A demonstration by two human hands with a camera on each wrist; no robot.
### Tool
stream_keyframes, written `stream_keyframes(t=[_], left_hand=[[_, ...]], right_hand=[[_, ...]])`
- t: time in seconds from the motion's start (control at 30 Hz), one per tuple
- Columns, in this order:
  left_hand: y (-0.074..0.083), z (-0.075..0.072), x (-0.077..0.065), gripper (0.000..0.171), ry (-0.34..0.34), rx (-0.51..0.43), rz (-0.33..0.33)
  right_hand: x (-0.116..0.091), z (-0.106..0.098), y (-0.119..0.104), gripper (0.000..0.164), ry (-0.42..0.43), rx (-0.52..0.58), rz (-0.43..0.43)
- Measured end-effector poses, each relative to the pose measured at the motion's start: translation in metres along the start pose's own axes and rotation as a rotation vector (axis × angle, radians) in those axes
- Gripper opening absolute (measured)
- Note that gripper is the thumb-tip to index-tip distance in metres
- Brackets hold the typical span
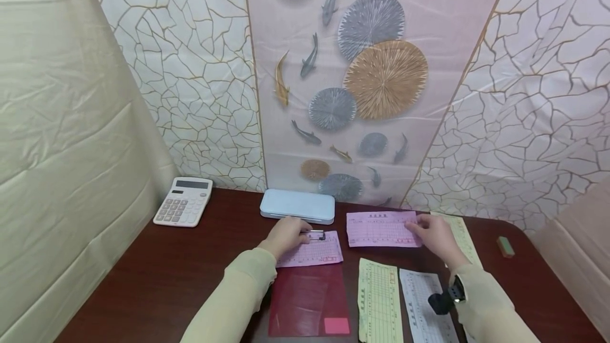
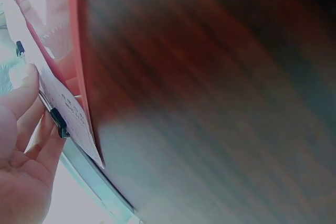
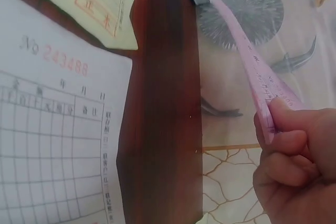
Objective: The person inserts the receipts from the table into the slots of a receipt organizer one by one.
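Note:
A dark-red see-through clip folder (image 1: 305, 298) lies on the table with a pink form (image 1: 314, 254) across its top end. My left hand (image 1: 286, 236) grips the folder's metal clip (image 2: 59, 121), thumb and fingers about its lever; the left wrist view shows the form's edge beneath the clip. To the right, a second pink form (image 1: 376, 229) is raised at a slant, its right edge pinched between thumb and forefinger of my right hand (image 1: 436, 234). Below these lie a yellow form (image 1: 378, 300) and a white form (image 3: 58, 119). Another yellow form (image 1: 462, 234) is partly hidden behind my right arm.
At the back stands a pale blue case (image 1: 297, 204), just behind the clip. A white calculator (image 1: 183, 202) sits at the back left, and a small green block (image 1: 505, 246) at the far right. Patterned cloth (image 1: 209, 68) hangs along the table's rear edge.

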State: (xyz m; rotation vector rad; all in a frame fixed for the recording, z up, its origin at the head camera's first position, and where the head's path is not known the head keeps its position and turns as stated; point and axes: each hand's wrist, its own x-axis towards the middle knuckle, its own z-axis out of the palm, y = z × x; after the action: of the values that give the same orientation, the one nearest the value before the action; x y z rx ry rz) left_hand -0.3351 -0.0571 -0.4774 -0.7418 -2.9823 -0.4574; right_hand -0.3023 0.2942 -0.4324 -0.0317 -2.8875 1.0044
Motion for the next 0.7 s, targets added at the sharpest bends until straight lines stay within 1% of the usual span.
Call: stream_keyframes(t=[0.2, 0.37, 0.47, 0.7], left_hand=[[0.001, 0.000, 0.001, 0.030, -0.014, 0.008, -0.010], [0.002, -0.001, 0.000, 0.029, -0.012, 0.021, -0.003], [0.002, -0.001, 0.000, 0.028, -0.009, 0.033, 0.007], [0.002, 0.000, 0.000, 0.027, -0.003, 0.030, 0.014]], right_hand=[[-0.007, 0.000, -0.005, 0.025, -0.051, 0.123, 0.035], [-0.013, 0.000, -0.009, 0.026, -0.092, 0.207, 0.038], [-0.016, 0.002, -0.011, 0.027, -0.132, 0.236, 0.026], [-0.022, 0.013, -0.017, 0.024, -0.212, 0.255, -0.026]])
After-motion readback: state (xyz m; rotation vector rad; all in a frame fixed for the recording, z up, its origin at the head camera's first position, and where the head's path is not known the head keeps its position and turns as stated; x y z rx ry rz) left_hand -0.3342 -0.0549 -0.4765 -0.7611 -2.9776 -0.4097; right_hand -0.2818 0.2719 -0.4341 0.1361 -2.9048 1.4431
